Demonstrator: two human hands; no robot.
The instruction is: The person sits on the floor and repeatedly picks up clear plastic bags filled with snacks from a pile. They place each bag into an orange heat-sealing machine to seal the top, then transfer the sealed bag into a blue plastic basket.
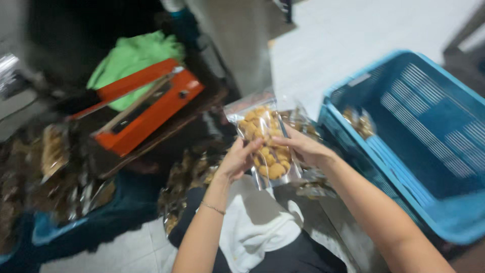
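from my feed the floor (348, 35) was pale tile, bare and bright toward the top right. a blue plastic basket (444, 212) sat on it at the right, with one small packet (359, 122) lying inside. near the middle a heap of clear filled packets (187, 177) lay on the floor, just beside a dark low board that carried an orange sealing machine (151, 108). a green cloth (134, 58) lay behind that machine. more packets (53, 151) were piled at the left, too blurred to make out further.
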